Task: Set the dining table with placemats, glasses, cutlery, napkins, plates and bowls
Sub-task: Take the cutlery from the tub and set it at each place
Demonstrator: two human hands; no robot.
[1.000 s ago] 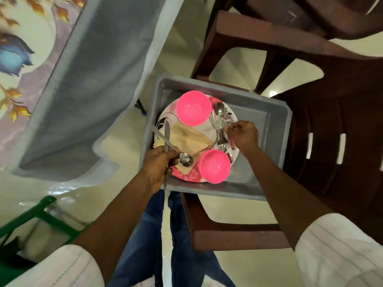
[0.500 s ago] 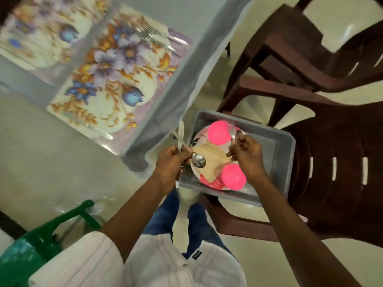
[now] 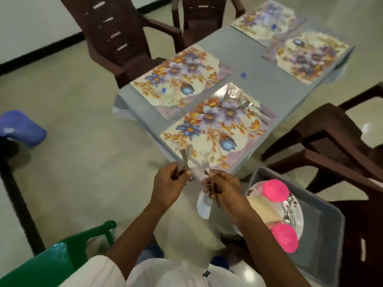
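Placemats (image 3: 217, 129) number four (pink bowls (image 3: 275, 190) two).

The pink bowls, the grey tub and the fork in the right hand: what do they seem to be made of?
The pink bowls are probably plastic: a uniform bright colour with a soft sheen. The grey tub is likely moulded plastic, matt, with rounded corners. The fork seems to be metal, silvery and shiny, though it is blurred.
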